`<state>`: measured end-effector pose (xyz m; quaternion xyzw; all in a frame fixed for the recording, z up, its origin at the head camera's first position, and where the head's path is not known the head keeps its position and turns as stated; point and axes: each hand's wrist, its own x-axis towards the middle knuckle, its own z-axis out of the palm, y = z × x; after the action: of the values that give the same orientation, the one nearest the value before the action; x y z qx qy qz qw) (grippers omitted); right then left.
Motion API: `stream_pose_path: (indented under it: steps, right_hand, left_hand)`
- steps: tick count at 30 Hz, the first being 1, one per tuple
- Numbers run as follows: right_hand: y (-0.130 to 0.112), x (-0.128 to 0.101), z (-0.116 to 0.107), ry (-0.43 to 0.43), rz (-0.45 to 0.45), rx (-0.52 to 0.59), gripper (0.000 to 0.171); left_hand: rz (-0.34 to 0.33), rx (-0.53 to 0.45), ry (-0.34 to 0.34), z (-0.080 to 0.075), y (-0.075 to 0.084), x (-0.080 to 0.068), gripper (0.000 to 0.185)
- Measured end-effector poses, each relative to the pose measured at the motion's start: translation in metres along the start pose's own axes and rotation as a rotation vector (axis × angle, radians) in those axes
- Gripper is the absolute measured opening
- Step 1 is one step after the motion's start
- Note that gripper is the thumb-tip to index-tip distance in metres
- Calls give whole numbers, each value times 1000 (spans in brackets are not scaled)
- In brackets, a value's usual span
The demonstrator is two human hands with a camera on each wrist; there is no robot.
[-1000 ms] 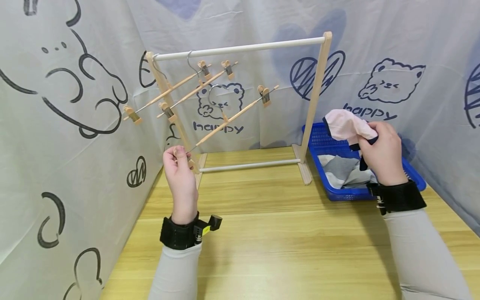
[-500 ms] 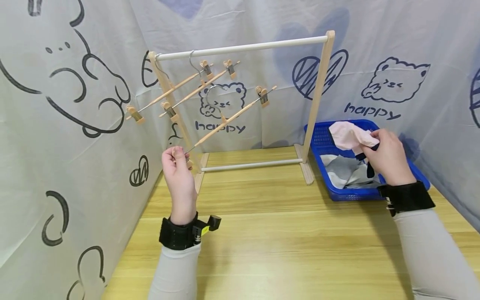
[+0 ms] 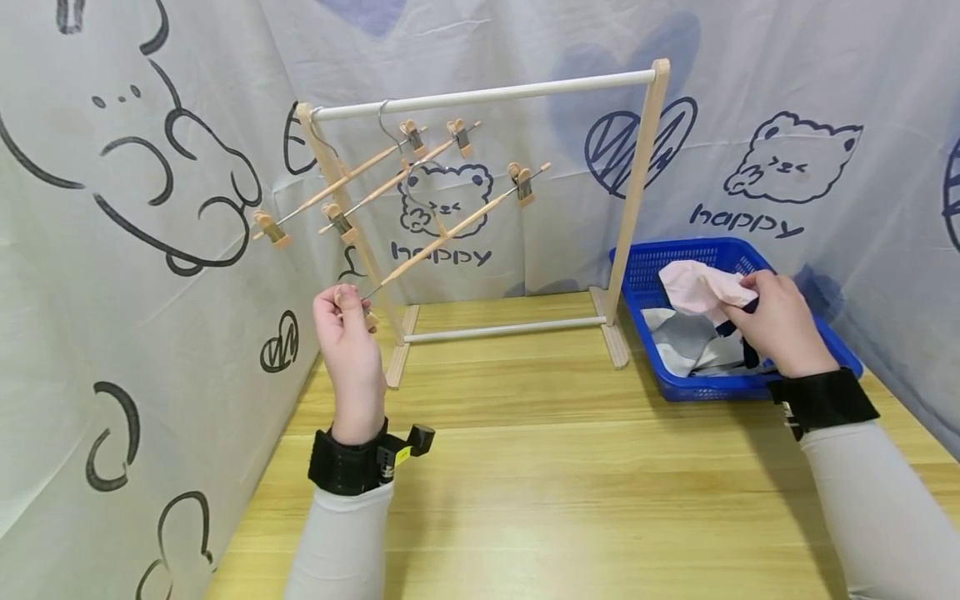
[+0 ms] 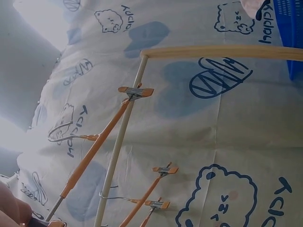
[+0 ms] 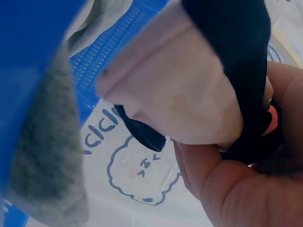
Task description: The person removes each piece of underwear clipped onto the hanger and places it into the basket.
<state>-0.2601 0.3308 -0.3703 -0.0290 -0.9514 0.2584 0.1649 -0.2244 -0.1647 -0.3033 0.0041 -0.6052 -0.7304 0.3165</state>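
Risks first: left hand [image 3: 347,329], left of centre in the head view, is pinching the near end of a wooden clip hanger [image 3: 450,223] whose hook is sitting off the rail; a loosening pinch is likely dropping it, and a swing is likely knocking the two hangers [image 3: 360,179] hanging on the white rail [image 3: 487,93] of the wooden rack [image 3: 643,179]. Right hand [image 3: 780,321], at centre right, is gripping a pink garment with dark trim [image 3: 701,287] with curled fingers [image 5: 222,189] over the blue basket [image 3: 828,342]; a slack grip is letting it fall among the grey clothes [image 3: 686,337] there. Surface [image 3: 562,492], pale wood, is filling the lower frame; bear-printed "happy" sheeting [image 3: 795,158] is enclosing left and back.
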Motion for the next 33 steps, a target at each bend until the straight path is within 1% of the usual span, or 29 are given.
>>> stream_pose_path:
  steps: [5,9,15,19,25,33]
  right_hand:
    - [3,-1,0,-32,6,-7,51]
    - [5,-2,1,-79,17,-23,54]
    - [7,-6,1,-173,0,-102,61]
    - [6,-8,1,-192,-9,-130,59]
    - [-2,-14,5,-183,-35,-136,54]
    - [-20,-23,6,-104,-96,-108,43]
  left_hand:
    - [0,-2,1,1,1,1,14]
    - [-2,-12,1,3,2,2,14]
    - [-5,-20,-14,6,4,3,15]
    - [-6,-29,-12,8,6,4,14]
    - [-32,-49,-29,12,6,8,15]
    - [-22,-64,-24,18,8,16,13]
